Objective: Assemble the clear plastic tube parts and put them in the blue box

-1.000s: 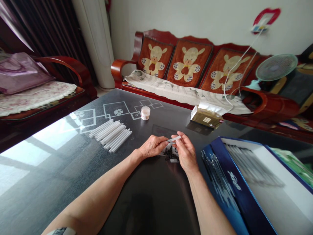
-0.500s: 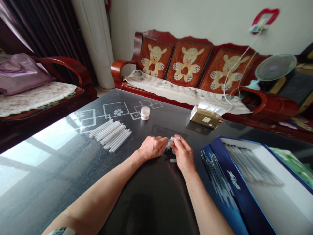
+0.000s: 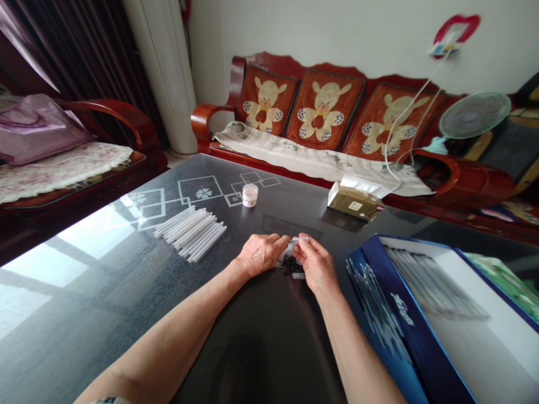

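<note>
- Near the middle of the worktop, the right hand is curled almost shut, its fingertips pinching a thin white tube that lies roughly crosswise above the dark pieces.
- Just beside it, the left hand rests half-curled, its fingers reaching to the near end of the tube; whether they grip it is hard to tell from this view.
- Directly under both hands lies a small heap of dark pieces, partly hidden by the fingers, with a pale flat piece at its near edge; their exact shape is too small to make out.
- Left of the hands, a bundle of white tubes lies side by side on the dark glass worktop, which has a white geometric pattern.
- Farther out stands a small white lidded jar.
- To the right sit a tan packet with white wrapping and an open blue-and-white box, which overhangs the near right of the worktop.
- Beyond the worktop stands a red wooden sofa with animal-pattern cushions and newspaper spread along its seat.
</note>
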